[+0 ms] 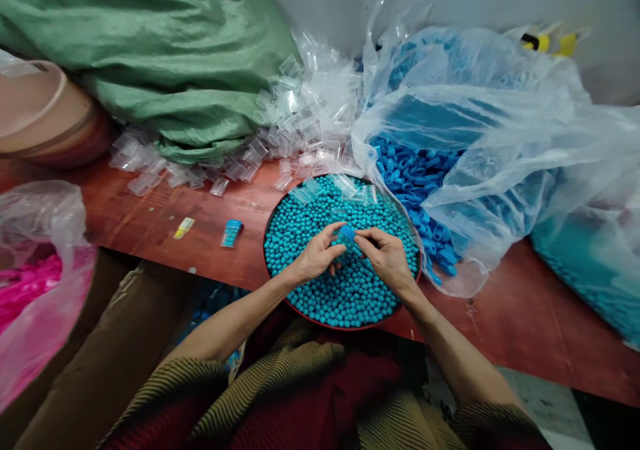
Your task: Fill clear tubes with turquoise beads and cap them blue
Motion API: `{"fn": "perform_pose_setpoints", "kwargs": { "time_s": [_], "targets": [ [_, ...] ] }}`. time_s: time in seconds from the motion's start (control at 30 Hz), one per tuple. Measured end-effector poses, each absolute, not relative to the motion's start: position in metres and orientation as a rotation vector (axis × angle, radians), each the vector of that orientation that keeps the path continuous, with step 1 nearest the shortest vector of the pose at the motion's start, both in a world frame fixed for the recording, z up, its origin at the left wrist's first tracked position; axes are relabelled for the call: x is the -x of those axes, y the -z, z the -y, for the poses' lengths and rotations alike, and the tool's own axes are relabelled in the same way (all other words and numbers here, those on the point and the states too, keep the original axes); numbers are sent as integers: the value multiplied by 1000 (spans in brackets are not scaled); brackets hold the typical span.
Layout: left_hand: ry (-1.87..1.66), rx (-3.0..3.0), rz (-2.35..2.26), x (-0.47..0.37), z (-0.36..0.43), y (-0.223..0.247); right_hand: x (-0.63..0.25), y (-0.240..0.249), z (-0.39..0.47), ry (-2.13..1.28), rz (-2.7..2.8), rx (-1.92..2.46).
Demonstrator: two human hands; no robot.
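Over a round red-rimmed tray [267, 263] full of turquoise beads [345, 303], both my hands meet at one small piece. My left hand [320, 255] curls its thumb and fingers around what looks like a small clear container, mostly hidden by the fingers. At its end is a blue cap [349, 232], pinched by the thumb and fingertips of my right hand [386, 255]. Several clear empty containers [345, 185] lie on the beads at the tray's far side. A capped container filled with turquoise beads [231, 233] lies on the table to the left.
Clear containers [300, 127] are heaped behind the tray beside a green sack [200, 57]. Blue caps [420, 170] spill from a clear plastic bag [490, 123] at right. A yellow label [183, 228] lies on the red table [120, 203]; a tub [45, 113] stands far left.
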State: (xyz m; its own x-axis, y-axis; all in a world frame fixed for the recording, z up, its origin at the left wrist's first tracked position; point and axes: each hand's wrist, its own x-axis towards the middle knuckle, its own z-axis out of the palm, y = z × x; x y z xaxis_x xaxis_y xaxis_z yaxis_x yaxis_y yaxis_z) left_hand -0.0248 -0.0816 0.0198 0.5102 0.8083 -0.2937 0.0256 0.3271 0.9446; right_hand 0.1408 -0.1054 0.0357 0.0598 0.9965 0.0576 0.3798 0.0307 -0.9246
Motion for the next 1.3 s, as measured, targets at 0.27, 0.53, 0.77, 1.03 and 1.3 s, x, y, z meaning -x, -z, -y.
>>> {"fn": "perform_pose_setpoints", "kwargs": {
  "time_s": [0.27,0.53,0.77,1.03,1.3],
  "targets": [
    [-641,-1152,-940,24,88,-23,-142,-32,109,-953,1492,1490],
    [-620,-1105,-942,25,86,-26,-143,-26,109,-994,1509,1445],
    [-693,-1110,-949,20,93,-18,-153,-26,105,-1095,1673,1322],
    [-668,-1147,-925,28,86,-26,-163,-36,99,-1426,1557,1171],
    [-655,-1298,-970,29,96,-28,-150,-31,101,-1375,1414,1311]
  ]
}}
